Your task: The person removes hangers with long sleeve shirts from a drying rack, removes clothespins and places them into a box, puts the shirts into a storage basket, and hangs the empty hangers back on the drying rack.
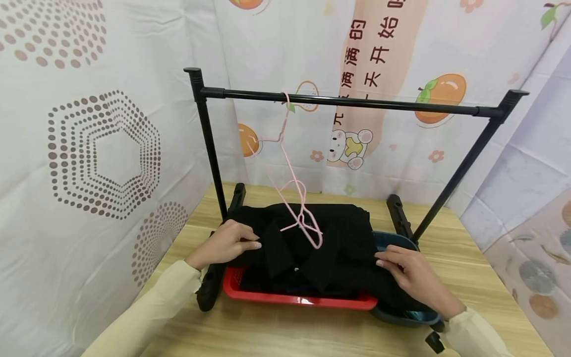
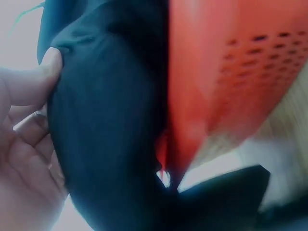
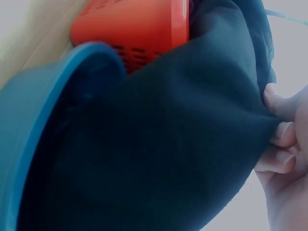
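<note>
A black collared shirt (image 1: 348, 258) lies spread over a red basket (image 1: 303, 300), its collar toward the front. My left hand (image 1: 229, 242) pinches the shirt's left side between thumb and fingers; the left wrist view shows the thumb (image 2: 52, 65) pressed on the dark cloth (image 2: 106, 96). On the other side, my right hand (image 1: 408, 272) pinches the fabric, which the right wrist view shows drawn to a point at the fingertips (image 3: 284, 130). Pink hangers (image 1: 292, 171) dangle from the rack's bar above the shirt, between my hands.
A black rack (image 1: 357, 102) spans the wooden table (image 1: 267, 332), its feet on either side of the basket. Beneath the shirt's right part sits a blue basin (image 1: 397, 317). Patterned curtains (image 1: 276, 39) hang behind and at both sides.
</note>
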`<action>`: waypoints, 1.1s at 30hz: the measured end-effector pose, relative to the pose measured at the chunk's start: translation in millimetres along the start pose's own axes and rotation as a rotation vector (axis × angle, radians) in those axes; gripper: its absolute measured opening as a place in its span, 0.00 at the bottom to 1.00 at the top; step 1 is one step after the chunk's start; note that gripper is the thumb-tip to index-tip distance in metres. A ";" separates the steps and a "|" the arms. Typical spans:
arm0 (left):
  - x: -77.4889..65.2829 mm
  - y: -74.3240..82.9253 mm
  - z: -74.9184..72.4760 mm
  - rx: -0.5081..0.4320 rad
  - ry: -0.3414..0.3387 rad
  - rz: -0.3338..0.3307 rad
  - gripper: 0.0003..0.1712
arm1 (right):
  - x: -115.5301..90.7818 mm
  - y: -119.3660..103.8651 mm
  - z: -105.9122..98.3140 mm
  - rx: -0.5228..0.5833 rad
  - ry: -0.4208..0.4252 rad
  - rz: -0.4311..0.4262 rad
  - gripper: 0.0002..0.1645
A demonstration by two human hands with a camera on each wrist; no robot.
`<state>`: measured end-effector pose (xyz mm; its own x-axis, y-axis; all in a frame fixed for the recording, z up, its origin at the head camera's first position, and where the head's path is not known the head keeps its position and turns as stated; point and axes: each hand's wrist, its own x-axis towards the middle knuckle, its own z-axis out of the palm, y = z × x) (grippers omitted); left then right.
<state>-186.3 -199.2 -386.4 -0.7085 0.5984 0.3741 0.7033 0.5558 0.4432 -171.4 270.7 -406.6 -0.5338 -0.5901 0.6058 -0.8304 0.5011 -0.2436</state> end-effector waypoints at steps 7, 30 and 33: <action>24.3 9.9 7.0 0.006 0.020 0.077 0.23 | 1.0 -4.8 1.3 -0.019 -0.001 -0.002 0.19; 38.7 26.5 9.0 -0.031 0.250 0.154 0.13 | 8.6 -5.9 10.5 0.003 0.086 -0.011 0.18; 36.4 23.1 8.1 -0.028 0.273 0.204 0.13 | 4.3 0.1 7.9 0.029 0.132 0.005 0.20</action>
<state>-195.4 -159.9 -369.2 -0.5452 0.5169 0.6600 0.8331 0.4222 0.3575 -175.1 263.2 -410.0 -0.5134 -0.4982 0.6987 -0.8333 0.4839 -0.2673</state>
